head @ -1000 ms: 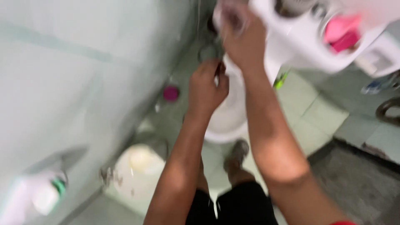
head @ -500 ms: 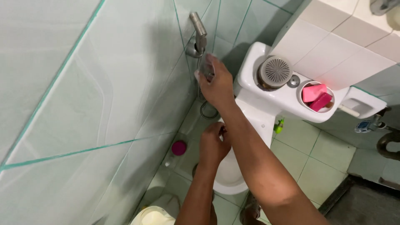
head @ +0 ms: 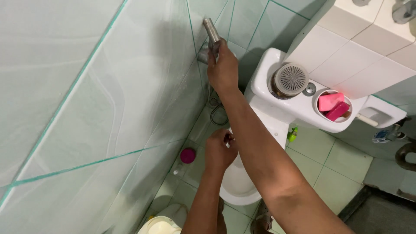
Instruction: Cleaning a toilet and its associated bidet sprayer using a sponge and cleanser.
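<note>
Steel-grey metal sprayer handle, upper centre of the head view, seated in a wall bracket on pale green tiles; the right hand reaches up from below, fingers closed round the lower end of the handle, whose top stands clear above the knuckles. Lower centre: left hand, fingers curled tight on a small dark thing too small to identify, held over the white toilet bowl. Handling note, as a judgement: seating or lifting the handle goes best with a firm grip low on the shaft, movement along the bracket's line, and the hose below left slack. Right of centre: white cistern bearing a round grey grille and pink soap bars. Floor, centre left: pink-capped bottle.
</note>
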